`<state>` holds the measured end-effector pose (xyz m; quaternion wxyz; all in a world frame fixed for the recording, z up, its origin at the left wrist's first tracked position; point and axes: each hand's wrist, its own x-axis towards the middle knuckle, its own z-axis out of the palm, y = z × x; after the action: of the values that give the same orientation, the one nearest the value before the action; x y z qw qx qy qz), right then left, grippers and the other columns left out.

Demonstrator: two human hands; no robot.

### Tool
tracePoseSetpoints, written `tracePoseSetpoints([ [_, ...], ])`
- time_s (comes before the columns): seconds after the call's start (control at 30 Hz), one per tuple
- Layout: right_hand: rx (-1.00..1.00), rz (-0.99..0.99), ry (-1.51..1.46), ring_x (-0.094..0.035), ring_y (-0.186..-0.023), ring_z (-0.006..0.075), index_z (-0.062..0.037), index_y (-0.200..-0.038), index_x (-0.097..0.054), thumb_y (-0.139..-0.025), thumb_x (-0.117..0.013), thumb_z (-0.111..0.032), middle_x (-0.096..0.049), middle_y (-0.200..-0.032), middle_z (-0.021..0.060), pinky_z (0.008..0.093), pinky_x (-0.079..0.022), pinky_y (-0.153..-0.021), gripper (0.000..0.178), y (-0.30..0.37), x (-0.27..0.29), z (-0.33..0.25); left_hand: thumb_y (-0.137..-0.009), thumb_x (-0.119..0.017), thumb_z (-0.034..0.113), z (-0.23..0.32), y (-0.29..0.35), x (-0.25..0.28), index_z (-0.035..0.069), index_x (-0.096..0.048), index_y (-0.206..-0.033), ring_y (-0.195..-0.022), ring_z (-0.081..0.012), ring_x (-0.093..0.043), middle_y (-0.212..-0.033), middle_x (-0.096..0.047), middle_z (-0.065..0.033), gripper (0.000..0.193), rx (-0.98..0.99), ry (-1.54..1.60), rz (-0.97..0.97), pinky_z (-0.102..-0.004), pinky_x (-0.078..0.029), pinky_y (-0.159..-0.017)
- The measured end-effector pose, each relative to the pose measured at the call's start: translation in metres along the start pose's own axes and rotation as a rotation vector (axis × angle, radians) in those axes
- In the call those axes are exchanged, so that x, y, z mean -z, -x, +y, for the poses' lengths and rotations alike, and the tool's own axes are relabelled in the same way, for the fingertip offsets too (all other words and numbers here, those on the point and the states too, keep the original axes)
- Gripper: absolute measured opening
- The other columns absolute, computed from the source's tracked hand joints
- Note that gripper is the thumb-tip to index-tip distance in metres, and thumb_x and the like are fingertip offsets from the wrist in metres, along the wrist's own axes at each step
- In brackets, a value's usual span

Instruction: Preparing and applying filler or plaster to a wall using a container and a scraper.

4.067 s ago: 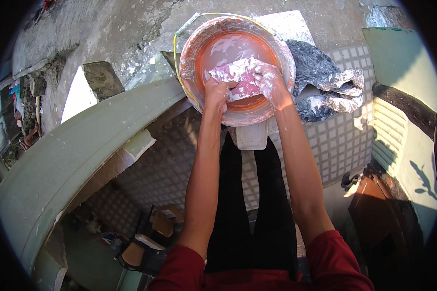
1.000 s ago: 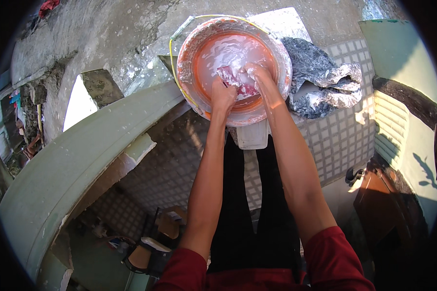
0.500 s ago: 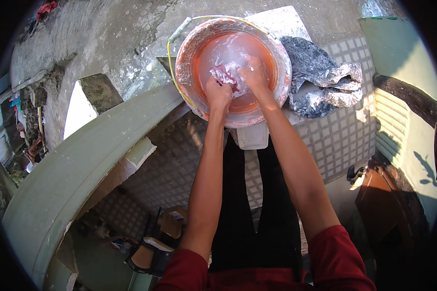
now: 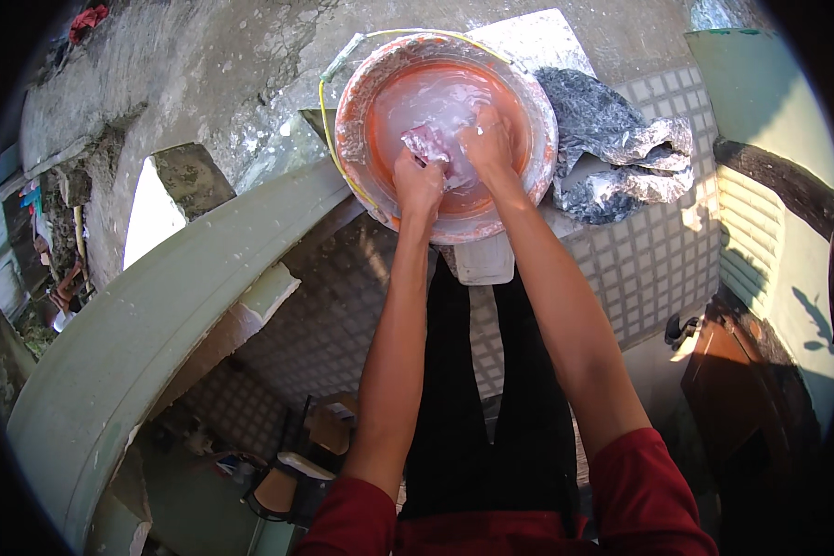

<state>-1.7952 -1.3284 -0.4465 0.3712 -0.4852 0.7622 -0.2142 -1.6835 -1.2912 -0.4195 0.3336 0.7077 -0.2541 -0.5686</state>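
Both my hands are inside an orange bucket (image 4: pixel 539 139) crusted with white, over milky water (image 4: pixel 435 93). A reddish, wet cloth (image 4: pixel 424 142) smeared with white lies between them, partly under the surface. My left hand (image 4: pixel 418 181) is closed on its near edge, thumb on top. My right hand (image 4: pixel 486 144) is curled into a fist at the cloth's other side, its fingertips hidden by the hand and the cloudy water. A yellow bucket handle (image 4: pixel 323 120) hangs around the left rim.
A crumpled dark grey and white cloth (image 4: pixel 602 139) lies right of the bucket, by a white board (image 4: pixel 537 42). A pale green curved wall top (image 4: pixel 185 259) sweeps along the left. Grid-patterned tiles (image 4: pixel 639 269) stretch below. A white-sided block (image 4: pixel 171 199) stands left.
The cloth has sunk lower between my hands, and less of its red shows. Pale swirls have spread over the water. My arms have barely moved.
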Motion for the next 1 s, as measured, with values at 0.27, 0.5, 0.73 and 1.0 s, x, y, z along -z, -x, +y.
tracePoseSetpoints([
  [0.27, 0.078, 0.074, 0.02, -0.056, -0.108, 0.0382, -0.0003, -0.112, -0.064, -0.07, -0.068, -0.025, -0.061, -0.111, 0.0262, 0.0402, -0.043, -0.096, 0.049, -0.013, -0.006, 0.017, -0.072, -0.059, -0.007, 0.004, 0.002, -0.008, -0.003, -0.061, -0.101, -0.074, -0.0138, -0.06, -0.086, -0.065, -0.0056, 0.029, -0.048, 0.091, 0.001, -0.0282, -0.048, -0.067],
  [0.5, 0.111, -0.107, -0.043, -0.06, -0.098, 0.0371, 0.0028, -0.112, -0.061, -0.071, -0.066, -0.023, -0.064, -0.105, 0.0235, 0.0385, -0.046, -0.089, 0.049, -0.02, -0.001, 0.019, -0.074, -0.06, -0.008, 0.008, 0.0, -0.003, -0.002, -0.06, -0.104, -0.076, -0.0157, -0.062, -0.09, -0.065, -0.0073, 0.031, 0.086, 0.206, -0.057, -0.0292, -0.049, -0.068],
  [0.73, -0.214, -0.269, -0.971, -0.058, -0.084, 0.0169, 0.0015, -0.114, -0.058, -0.071, -0.063, -0.009, -0.062, -0.093, 0.01, 0.0301, -0.047, -0.073, 0.045, -0.008, -0.001, 0.043, -0.078, -0.066, -0.001, 0.002, -0.026, -0.003, 0.0, -0.061, -0.098, -0.07, -0.0143, -0.062, -0.084, -0.065, -0.0058, 0.021, 0.132, 0.25, -0.017, -0.0289, -0.05, -0.061],
  [1.0, 0.042, -0.18, -0.525, -0.055, -0.065, 0.0093, 0.0029, -0.109, -0.06, -0.069, -0.055, 0.002, -0.062, -0.081, 0.0016, 0.0257, -0.045, -0.058, 0.041, 0.005, 0.023, 0.005, -0.075, -0.069, 0.006, -0.005, -0.059, 0.0, -0.006, -0.065, -0.09, -0.068, -0.0195, -0.056, -0.079, -0.063, -0.0102, 0.02, 0.218, -0.041, 0.101, -0.0367, -0.043, -0.061],
])
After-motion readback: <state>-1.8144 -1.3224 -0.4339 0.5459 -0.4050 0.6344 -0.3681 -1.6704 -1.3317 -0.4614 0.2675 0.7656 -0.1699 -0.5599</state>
